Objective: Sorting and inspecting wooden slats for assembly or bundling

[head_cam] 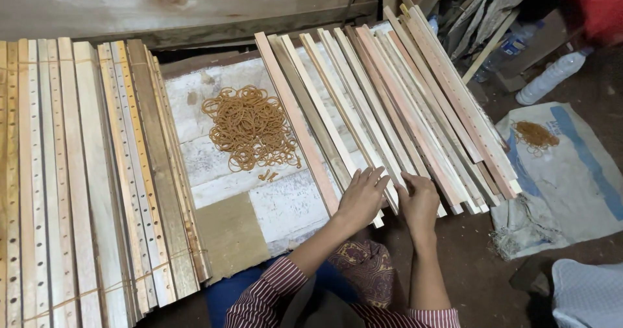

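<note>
Two hands work at the near ends of a fan of loose wood slats [389, 107]. Head view: left of the hands, on a pale worn board [285, 205], lies a heap of tan rubber bands [250, 128], w/ a few stray ones just below it. Further left sits a big stack of drilled slats [78, 172], a band round its near end. Right of the hands, on the dirt floor, a white-and-blue sack [571, 172] carries a 2nd, smaller band pile [535, 135]; beyond it lies a clear plastic bottle [551, 76]. Left hand [361, 197] rests palm-down, fingers spread flat on slat ends, not clamped. Right hand [420, 201] is curled over the neighbouring slat ends, thumb side up; can't tell if it grips one. Both forearms reach fwd from striped sleeves [272, 295].
</note>
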